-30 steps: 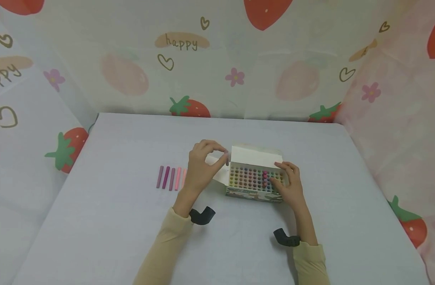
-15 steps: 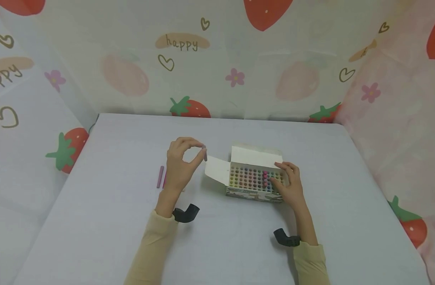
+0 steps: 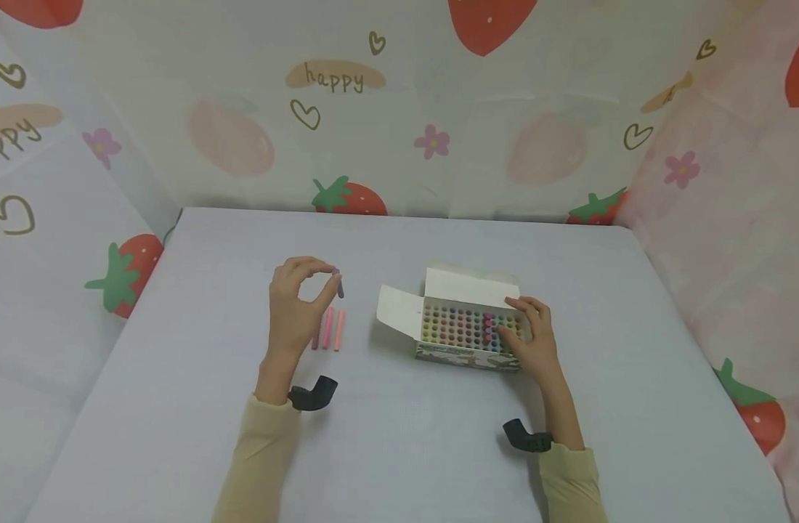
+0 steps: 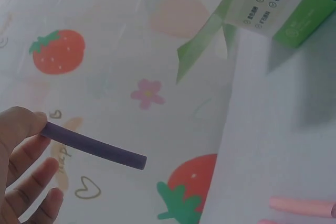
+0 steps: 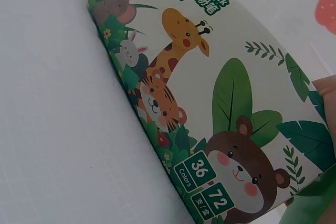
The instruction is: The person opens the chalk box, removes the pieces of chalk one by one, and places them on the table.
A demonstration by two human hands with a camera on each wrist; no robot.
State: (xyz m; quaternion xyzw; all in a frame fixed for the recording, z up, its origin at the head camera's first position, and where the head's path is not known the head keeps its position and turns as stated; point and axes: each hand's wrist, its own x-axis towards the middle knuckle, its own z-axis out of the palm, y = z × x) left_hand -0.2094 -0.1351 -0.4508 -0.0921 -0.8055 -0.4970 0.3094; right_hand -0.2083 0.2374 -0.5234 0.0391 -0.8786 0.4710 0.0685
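Dark purple, a slim chalk stick (image 4: 94, 146) sits pinched in my left grip (image 3: 295, 305), swung away from the printed cardboard box (image 3: 465, 357) at four o'clock, so it's now nearer the pink chalk sticks (image 3: 327, 329) at six; my right grip (image 3: 534, 335) rests, fingers spread, on the box.

Spreads wide and white as a table (image 3: 406, 450). Carries an open chalk box (image 3: 467, 356) right of the middle. Bears, farther left, three visible chalk sticks (image 3: 338, 331) in pinks and mauve, lying side by side, not touching.
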